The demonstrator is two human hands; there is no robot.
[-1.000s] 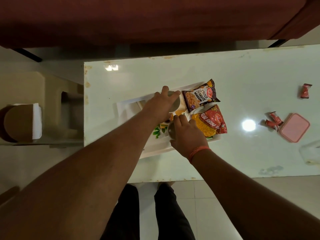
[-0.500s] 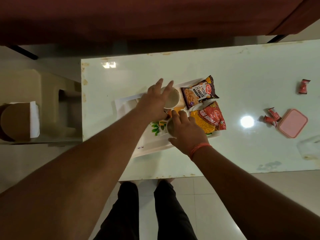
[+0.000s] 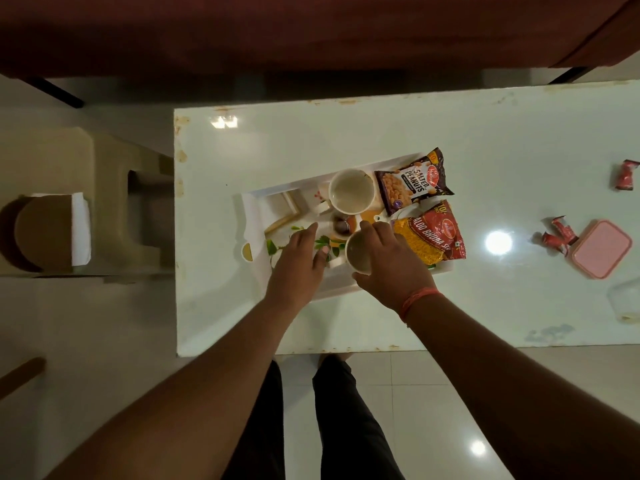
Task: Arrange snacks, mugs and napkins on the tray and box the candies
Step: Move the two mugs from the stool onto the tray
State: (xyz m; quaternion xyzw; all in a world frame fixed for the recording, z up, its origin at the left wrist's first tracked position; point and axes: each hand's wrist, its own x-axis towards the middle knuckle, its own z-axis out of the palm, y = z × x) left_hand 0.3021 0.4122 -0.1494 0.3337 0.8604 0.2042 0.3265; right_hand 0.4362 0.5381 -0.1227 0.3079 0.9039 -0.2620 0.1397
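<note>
A white tray (image 3: 256,216) with a leaf print lies on the glossy white table. On it stand a white mug (image 3: 350,191) at the back, a brown salted-peanuts packet (image 3: 414,183) and a red-and-yellow sev packet (image 3: 431,235) on the right. My right hand (image 3: 391,261) grips a second white mug (image 3: 358,252) by its rim at the tray's front. My left hand (image 3: 299,263) hovers over the tray's leaf print just left of that mug, fingers relaxed, holding nothing. Red candies (image 3: 557,235) lie beside a pink box (image 3: 601,252) far right; another candy (image 3: 626,174) lies further back.
A beige plastic stool (image 3: 114,202) stands left of the table, with a napkin holder (image 3: 52,230) holding white napkins beside it. A clear container (image 3: 625,299) sits at the right edge. A dark red sofa (image 3: 311,32) runs behind the table.
My left hand has let go of the back mug and drawn toward me to the tray's front. My right hand keeps its hold on the front mug.
</note>
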